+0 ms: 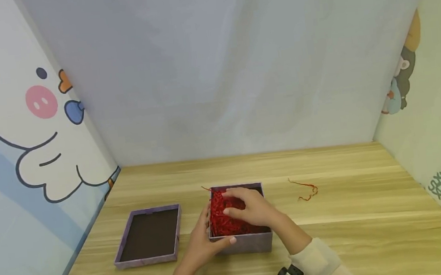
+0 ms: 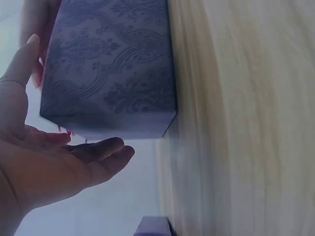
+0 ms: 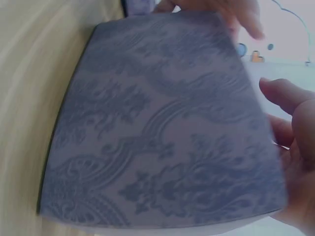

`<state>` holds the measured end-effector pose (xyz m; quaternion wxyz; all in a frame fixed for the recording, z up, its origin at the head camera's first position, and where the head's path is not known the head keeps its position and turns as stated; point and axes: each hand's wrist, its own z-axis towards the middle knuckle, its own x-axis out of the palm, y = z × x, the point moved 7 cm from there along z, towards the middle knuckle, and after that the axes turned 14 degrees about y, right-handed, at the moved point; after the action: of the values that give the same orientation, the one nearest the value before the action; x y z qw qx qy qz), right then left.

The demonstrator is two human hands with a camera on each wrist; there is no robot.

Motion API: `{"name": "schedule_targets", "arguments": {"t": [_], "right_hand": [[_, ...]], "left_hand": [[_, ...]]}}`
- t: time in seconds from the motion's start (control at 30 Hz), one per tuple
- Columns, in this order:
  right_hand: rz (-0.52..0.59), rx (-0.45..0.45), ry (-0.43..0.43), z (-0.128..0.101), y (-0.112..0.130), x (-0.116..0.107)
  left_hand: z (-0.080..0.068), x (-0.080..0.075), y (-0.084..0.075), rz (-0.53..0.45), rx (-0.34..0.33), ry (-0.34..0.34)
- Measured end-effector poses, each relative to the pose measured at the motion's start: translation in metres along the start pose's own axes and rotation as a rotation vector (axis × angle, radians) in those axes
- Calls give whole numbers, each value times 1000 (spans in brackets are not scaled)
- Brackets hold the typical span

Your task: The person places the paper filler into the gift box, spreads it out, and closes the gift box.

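A purple patterned box (image 1: 244,243), its top uncovered, stands in the middle of the table, with red shredded paper (image 1: 222,219) inside. My left hand (image 1: 202,244) rests at its near left corner, thumb along the front and fingers beside the left wall. In the left wrist view those fingers look fairly straight, spread next to the box (image 2: 108,69). Over the red paper lies my right hand (image 1: 253,207), thumb and forefinger extended and apart; some other fingertips are hidden. The right wrist view shows the box's patterned wall (image 3: 162,123) close up, covering part of that hand.
To the left lies the box's lid (image 1: 148,235), dark inside face up with a purple rim. A loose red paper strand (image 1: 309,186) lies on the wooden table (image 1: 356,222) to the right. A pale curtain (image 1: 229,65) hangs behind; printed panels border both sides.
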<state>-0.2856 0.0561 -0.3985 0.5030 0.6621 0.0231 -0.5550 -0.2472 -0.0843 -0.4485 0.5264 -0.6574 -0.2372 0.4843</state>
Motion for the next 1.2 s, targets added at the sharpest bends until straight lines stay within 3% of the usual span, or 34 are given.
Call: {"name": "schedule_targets", "arguments": {"t": [0.17, 0.33, 0.43, 0.67, 0.87, 1.2], "right_hand": [[63, 14, -55, -10, 7, -4], [101, -15, -69, 1, 9, -6], [92, -12, -20, 19, 6, -3], [63, 97, 190, 50, -18, 20], [143, 151, 213, 51, -27, 27], [22, 223, 314, 55, -35, 39]], "left_hand": [[-20, -11, 0, 47, -111, -34], [-30, -19, 3, 50, -127, -51], [-32, -20, 5, 40, -118, -50], [-44, -28, 9, 57, -126, -97], [-59, -40, 14, 31, -132, -140], [-72, -59, 19, 82, -179, -190]]}}
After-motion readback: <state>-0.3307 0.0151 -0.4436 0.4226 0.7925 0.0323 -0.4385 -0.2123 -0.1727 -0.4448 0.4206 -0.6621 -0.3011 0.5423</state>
